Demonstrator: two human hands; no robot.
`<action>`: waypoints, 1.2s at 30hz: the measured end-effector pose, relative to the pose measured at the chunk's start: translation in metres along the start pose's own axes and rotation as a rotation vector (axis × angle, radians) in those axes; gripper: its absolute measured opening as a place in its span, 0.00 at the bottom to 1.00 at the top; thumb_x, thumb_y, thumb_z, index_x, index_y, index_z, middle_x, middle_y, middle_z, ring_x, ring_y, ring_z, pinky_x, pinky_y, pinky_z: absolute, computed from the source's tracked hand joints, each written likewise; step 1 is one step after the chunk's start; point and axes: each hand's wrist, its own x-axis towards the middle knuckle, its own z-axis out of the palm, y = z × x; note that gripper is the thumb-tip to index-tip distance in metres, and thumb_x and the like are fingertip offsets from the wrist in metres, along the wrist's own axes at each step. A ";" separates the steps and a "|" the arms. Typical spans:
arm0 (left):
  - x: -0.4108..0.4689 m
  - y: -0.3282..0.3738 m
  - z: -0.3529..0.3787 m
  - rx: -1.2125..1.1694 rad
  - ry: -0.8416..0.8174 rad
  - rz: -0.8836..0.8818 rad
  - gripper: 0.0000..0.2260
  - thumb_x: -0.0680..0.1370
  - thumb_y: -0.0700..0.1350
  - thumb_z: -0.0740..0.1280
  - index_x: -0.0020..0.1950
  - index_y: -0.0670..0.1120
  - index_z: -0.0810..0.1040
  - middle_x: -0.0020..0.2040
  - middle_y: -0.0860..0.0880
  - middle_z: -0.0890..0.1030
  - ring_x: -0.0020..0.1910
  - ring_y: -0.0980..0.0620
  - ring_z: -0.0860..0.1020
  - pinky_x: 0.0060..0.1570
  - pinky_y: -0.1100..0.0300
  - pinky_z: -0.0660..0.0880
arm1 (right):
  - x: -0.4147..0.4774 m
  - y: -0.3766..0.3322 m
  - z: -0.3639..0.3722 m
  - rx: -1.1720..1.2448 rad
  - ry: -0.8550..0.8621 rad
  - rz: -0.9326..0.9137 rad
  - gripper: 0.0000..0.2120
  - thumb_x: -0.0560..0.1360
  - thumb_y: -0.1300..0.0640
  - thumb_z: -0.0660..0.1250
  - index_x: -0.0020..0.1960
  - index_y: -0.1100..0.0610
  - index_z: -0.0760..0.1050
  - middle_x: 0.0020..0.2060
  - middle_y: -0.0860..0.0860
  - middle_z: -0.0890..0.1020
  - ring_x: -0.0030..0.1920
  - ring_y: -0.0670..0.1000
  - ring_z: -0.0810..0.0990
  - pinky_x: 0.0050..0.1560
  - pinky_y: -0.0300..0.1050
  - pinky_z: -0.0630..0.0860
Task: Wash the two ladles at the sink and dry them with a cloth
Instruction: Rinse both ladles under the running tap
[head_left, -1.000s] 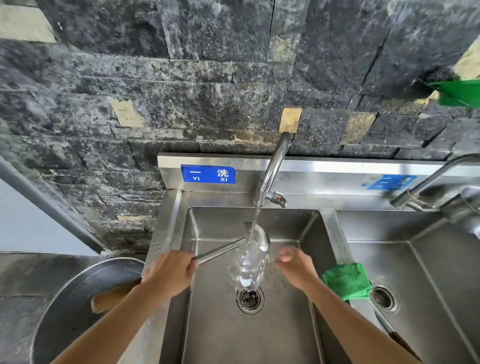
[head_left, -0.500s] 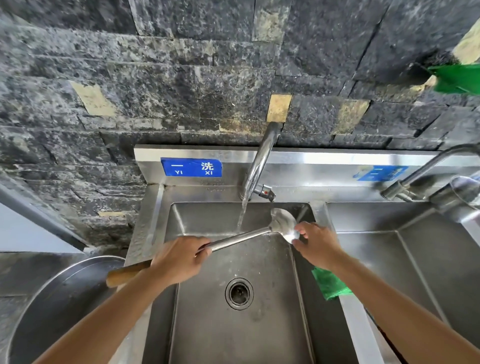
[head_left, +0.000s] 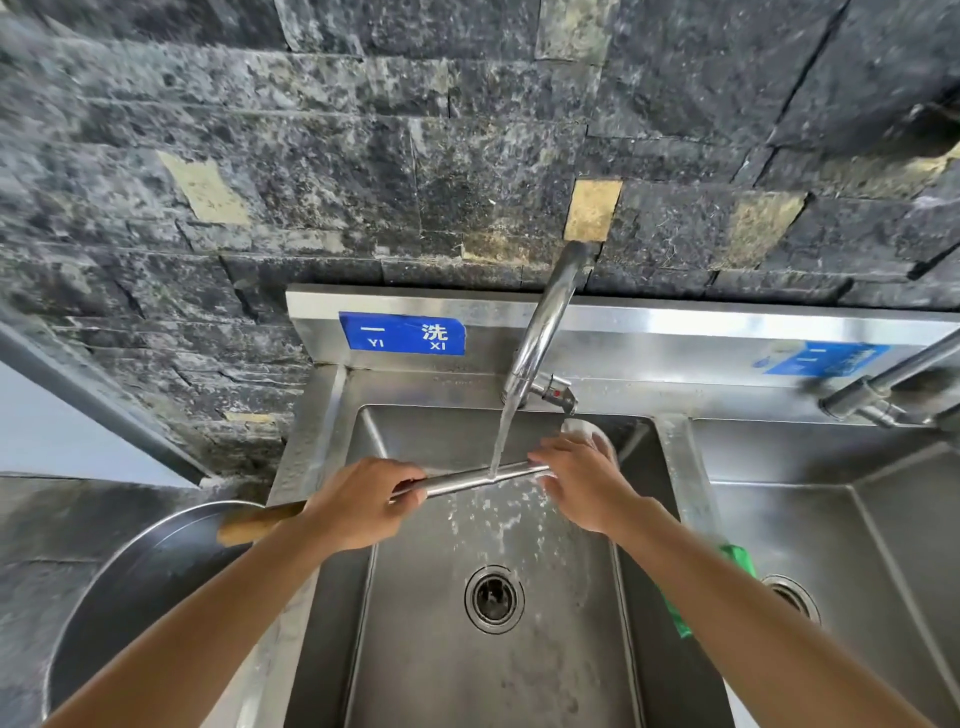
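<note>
- The ladle lies nearly level across the left basin of the sink, its long axis running left to right in front of you, wooden handle end low on the left, bowl up on the right by the basin's far right corner.
- Your left hand is closed around the shaft just where the metal meets the wood; it carries the weight and sets the angle.
- Your right hand sits at the bowl end, fingers curled over the neck; whether it grips or only rubs, you cannot tell from here.
- The stream from the tap strikes the shaft about midway between your two hands, not the bowl.
- So the bowl lies to the right of the water. To bring it under, you would likely slide the whole ladle leftward along its own axis, the left hand leading.
- Only one ladle is in view; I cannot see the second.
- The green cloth lies on the divider behind your right forearm, nearer that hand for the drying step, which is not yet begun.
</note>
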 end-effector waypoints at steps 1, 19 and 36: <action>-0.002 -0.004 0.002 -0.009 0.002 -0.005 0.12 0.78 0.59 0.57 0.45 0.55 0.75 0.35 0.55 0.78 0.32 0.58 0.76 0.35 0.55 0.76 | 0.003 0.000 0.001 -0.017 0.006 -0.008 0.19 0.81 0.54 0.63 0.71 0.45 0.72 0.68 0.44 0.76 0.74 0.51 0.66 0.78 0.61 0.48; 0.045 0.021 0.033 -0.118 -0.057 0.034 0.14 0.77 0.61 0.57 0.46 0.54 0.76 0.39 0.56 0.78 0.36 0.58 0.76 0.38 0.54 0.76 | -0.006 0.066 -0.033 -0.514 -0.158 -0.127 0.10 0.81 0.49 0.63 0.61 0.47 0.76 0.56 0.46 0.78 0.60 0.50 0.78 0.63 0.52 0.66; 0.063 0.057 0.080 -0.391 -0.010 -0.230 0.11 0.72 0.50 0.73 0.52 0.49 0.81 0.44 0.53 0.84 0.42 0.53 0.81 0.45 0.55 0.80 | -0.089 0.181 -0.135 -0.795 -0.306 0.010 0.14 0.84 0.47 0.55 0.68 0.40 0.70 0.58 0.37 0.76 0.60 0.40 0.77 0.70 0.45 0.66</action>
